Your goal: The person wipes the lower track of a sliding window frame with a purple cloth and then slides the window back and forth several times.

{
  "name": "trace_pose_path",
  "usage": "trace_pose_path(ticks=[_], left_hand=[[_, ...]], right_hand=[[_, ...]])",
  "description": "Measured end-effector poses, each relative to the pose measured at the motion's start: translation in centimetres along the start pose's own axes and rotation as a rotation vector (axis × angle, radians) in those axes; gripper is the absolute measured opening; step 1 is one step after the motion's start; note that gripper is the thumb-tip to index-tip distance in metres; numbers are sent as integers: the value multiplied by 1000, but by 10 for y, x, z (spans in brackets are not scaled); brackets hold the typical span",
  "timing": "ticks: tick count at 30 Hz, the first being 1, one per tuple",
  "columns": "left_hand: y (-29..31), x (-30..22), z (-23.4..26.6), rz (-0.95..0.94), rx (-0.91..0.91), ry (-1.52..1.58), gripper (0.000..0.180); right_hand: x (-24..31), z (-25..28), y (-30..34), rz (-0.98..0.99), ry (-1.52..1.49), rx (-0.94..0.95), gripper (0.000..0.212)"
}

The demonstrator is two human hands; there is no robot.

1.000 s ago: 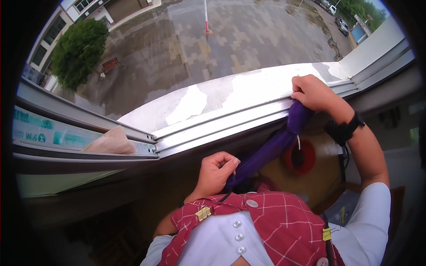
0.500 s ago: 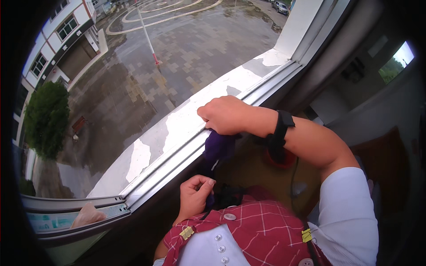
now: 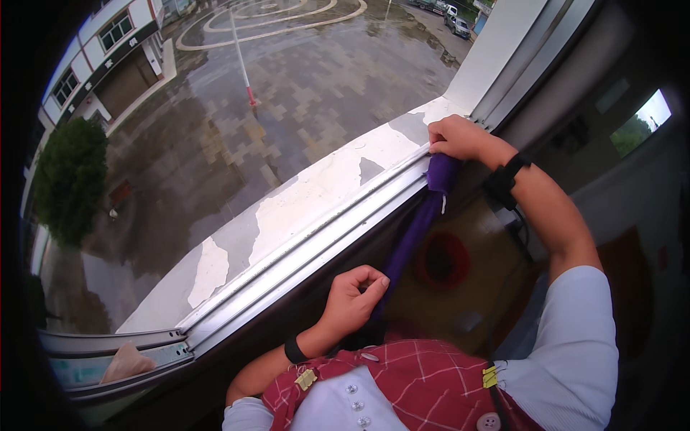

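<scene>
A long purple cloth (image 3: 412, 243) hangs twisted and narrow from the window frame down toward my body. Its upper end is bunched under my right hand (image 3: 460, 138), which is closed on it and presses at the metal window track (image 3: 302, 274), close to the right-hand frame. Lower down, my left hand (image 3: 352, 300) has its fingers curled with the thumb on top, closed around the cloth's lower stretch; the part below it is hidden. The cloth looks stretched between the two hands. A small whitish end or string (image 3: 443, 203) dangles beside its upper part.
Outside the track runs a sill (image 3: 302, 201) with peeling white paint, above a wet paved yard (image 3: 215, 136). A beige rag or paper (image 3: 128, 363) lies at the track's left corner. On the floor inside, a red basin (image 3: 443, 260) stands below the cloth.
My right hand has slid right along the track with the purple cloth, toward the frame's corner. My left hand has moved right and slightly up. More of the cloth now shows, drawn out long.
</scene>
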State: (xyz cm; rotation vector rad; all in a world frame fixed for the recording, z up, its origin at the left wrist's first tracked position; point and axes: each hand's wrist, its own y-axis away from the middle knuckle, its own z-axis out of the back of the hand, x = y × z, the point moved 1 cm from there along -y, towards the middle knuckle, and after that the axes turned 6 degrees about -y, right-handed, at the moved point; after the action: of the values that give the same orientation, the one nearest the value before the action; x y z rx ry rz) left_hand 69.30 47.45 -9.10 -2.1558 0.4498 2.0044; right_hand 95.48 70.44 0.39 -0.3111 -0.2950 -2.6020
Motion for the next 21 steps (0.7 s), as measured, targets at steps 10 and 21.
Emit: trace_pose_path(ticks=[10,21], left_hand=[[-19,-4,-9,122,-34,39,13],[-26,10,-30,168,-48,30,14]], right_hand=[[12,0,20,-345,267,-224,41],[34,-9,12,-323,167,-200,16]])
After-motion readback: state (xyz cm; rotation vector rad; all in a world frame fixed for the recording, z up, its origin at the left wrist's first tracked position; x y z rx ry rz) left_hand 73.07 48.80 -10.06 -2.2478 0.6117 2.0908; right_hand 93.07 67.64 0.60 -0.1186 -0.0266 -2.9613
